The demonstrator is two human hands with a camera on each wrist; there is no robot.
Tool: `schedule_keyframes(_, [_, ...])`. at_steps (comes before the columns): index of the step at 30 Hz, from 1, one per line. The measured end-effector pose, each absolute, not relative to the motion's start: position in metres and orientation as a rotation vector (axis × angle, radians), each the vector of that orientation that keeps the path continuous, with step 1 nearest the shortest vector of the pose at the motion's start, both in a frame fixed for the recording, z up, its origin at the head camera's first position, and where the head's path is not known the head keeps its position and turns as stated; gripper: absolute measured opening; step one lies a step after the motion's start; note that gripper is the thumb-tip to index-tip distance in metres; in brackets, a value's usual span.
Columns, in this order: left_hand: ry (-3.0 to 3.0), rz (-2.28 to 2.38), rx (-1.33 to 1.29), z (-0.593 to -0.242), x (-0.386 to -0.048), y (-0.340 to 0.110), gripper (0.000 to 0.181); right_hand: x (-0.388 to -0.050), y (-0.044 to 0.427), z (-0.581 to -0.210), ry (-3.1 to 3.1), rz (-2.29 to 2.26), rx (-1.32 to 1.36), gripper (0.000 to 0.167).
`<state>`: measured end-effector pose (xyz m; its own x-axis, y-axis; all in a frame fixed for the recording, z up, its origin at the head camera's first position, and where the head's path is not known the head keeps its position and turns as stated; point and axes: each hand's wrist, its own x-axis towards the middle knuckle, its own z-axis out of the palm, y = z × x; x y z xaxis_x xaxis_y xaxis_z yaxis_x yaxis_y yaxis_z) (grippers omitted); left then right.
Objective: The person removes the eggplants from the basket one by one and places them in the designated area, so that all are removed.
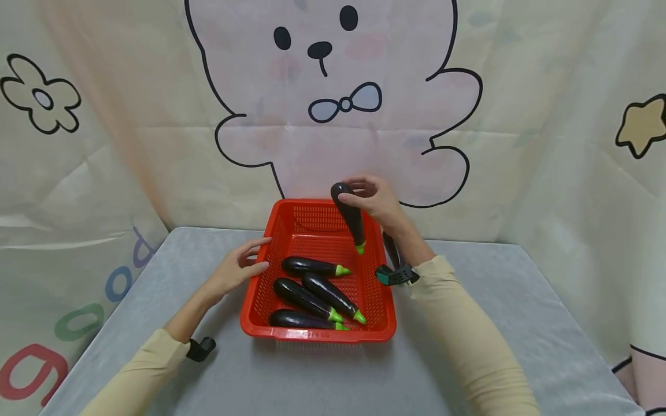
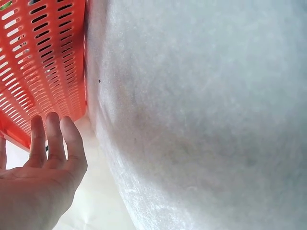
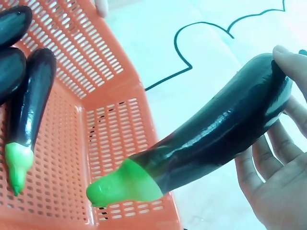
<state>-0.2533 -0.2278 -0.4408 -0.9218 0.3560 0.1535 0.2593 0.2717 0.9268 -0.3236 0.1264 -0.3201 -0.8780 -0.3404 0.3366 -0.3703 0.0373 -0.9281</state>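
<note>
eggplant (image 1: 352,218) in right fingers (image 3: 267,159) tilts near basket edge (image 1: 312,202), open room leftward.

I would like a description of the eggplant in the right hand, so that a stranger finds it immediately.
On the grey table stands a red basket. At its far right corner, the right hand holds a dark eggplant by its rounded end, the green end pointing toward the basket. Unlike the four eggplants lying inside, this one is held up.

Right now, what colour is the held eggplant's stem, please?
The stem is bright green, clearest in the right wrist view.
</note>
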Motion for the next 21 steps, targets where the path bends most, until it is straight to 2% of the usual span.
schedule_keyframes(21, [2.419, 1.730, 0.557, -0.440, -0.254, -0.230, 0.060, -0.313, 0.182, -0.307, -2.132, 2.010, 0.593, 0.038])
